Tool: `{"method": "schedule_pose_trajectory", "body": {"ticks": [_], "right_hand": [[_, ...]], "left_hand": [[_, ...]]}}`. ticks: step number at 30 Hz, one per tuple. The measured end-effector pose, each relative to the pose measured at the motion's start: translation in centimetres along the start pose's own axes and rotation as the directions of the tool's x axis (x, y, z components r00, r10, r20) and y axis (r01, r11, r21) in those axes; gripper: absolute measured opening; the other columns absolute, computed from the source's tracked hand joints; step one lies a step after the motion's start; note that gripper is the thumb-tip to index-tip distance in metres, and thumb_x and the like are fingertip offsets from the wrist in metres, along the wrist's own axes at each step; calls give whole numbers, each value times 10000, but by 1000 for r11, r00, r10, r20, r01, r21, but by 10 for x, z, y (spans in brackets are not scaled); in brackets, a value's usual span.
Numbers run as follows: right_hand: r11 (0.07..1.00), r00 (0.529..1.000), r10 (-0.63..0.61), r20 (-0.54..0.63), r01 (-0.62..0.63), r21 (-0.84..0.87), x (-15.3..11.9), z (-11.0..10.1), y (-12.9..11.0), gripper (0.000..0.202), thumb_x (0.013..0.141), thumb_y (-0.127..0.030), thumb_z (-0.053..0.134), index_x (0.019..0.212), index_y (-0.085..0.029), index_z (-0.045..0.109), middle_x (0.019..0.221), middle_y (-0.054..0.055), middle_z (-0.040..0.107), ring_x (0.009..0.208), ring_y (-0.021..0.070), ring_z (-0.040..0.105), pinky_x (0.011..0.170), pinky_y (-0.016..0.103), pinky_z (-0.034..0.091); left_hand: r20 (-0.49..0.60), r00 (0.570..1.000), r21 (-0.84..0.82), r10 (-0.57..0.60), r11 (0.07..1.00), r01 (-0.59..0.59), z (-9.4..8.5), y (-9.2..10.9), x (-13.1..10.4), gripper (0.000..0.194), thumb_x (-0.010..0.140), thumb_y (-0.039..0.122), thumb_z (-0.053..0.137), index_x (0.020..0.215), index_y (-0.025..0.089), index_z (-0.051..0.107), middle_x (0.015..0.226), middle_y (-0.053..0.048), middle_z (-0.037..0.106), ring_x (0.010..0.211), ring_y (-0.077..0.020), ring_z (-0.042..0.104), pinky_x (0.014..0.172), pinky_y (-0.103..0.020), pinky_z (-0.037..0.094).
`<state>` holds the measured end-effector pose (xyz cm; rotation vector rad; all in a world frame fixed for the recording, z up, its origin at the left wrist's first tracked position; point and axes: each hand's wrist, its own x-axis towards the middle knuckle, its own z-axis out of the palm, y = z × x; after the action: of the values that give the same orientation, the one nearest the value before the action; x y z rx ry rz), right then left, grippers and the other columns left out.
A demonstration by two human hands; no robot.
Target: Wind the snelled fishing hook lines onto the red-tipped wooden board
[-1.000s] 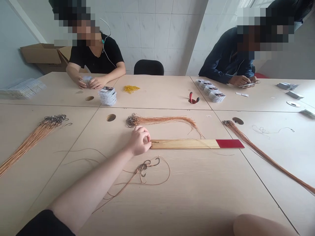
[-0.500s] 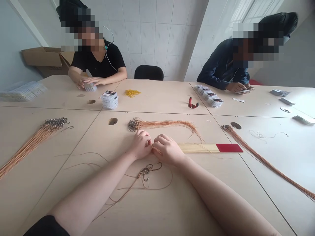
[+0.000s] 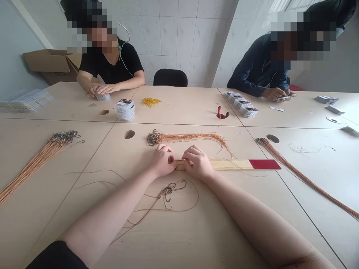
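My left hand [image 3: 163, 161] is closed at the left end of a flat wooden strip [image 3: 230, 164] with a red end. What its fingers pinch is too small to make out. My right hand [image 3: 198, 163] lies over the strip a little to the right, thumb and forefinger pressed together on something hidden, perhaps a thin line. Behind both hands rests a bundle of hooks with orange lines [image 3: 190, 138]. Nearer me, several loose hooks [image 3: 168, 191] with long thin lines lie on the table.
More hooked line bundles lie at left [image 3: 42, 162] and right [image 3: 305, 175]. Farther back are stacked clear packs [image 3: 125, 110], yellow pieces [image 3: 151, 102], red-handled pliers [image 3: 223, 113] in a table hole and more packs [image 3: 242, 104]. Two people sit across the table [image 3: 174, 112].
My hands have moved apart, the right one shifting rightward, and the strip's left end now shows between them. The whole view has shifted slightly.
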<state>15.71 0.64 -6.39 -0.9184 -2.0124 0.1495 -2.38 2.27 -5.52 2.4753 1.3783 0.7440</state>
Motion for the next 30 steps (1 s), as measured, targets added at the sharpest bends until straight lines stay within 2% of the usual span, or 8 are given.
{"method": "schedule_pose_trajectory", "body": {"ticks": [3,7,14,20,25,30], "right_hand": [[999,999,-25,47,27,-31,-1,2,-2,200,732,-59,447,703,-195,590,791,46,597,811,176,494,697,300,476],[997,997,-52,50,55,-59,-2,2,1,221,717,-37,445,722,-194,601,866,49,608,863,178,491,732,317,486],[988,992,-25,122,43,-151,2,1,1,265,711,-38,469,833,-180,657,1137,78,570,1062,232,439,883,395,470],[989,992,-8,126,27,-145,4,0,0,308,752,-54,465,957,-190,650,1096,69,596,1052,225,450,896,409,475],[989,991,-7,131,26,-146,4,0,0,304,754,-62,463,977,-173,637,1107,77,587,1071,235,436,913,413,466],[990,992,-5,126,23,-142,4,0,0,349,750,-54,452,1044,-173,598,1087,79,588,1071,234,434,925,420,456]], "left_hand": [[-28,1000,-40,-6,999,5,1,-1,1,151,664,188,592,520,186,545,783,-36,574,910,-216,461,838,-376,418],[-89,995,-107,-47,994,38,0,0,2,131,714,206,580,584,186,574,784,-33,575,904,-202,482,853,-369,413],[-197,979,-146,-52,989,23,-3,2,5,104,785,227,549,695,185,580,814,-29,562,897,-185,496,859,-359,410],[-215,975,-162,-56,987,21,-3,1,6,123,812,261,533,719,192,574,821,-26,564,906,-182,509,865,-356,410],[-207,978,-169,-19,986,-17,-4,2,6,127,818,268,531,735,190,587,836,-28,570,903,-177,510,871,-353,405],[-221,974,-195,-59,981,15,-7,6,5,112,822,276,512,776,193,572,855,-29,576,908,-181,509,868,-357,412]]}}
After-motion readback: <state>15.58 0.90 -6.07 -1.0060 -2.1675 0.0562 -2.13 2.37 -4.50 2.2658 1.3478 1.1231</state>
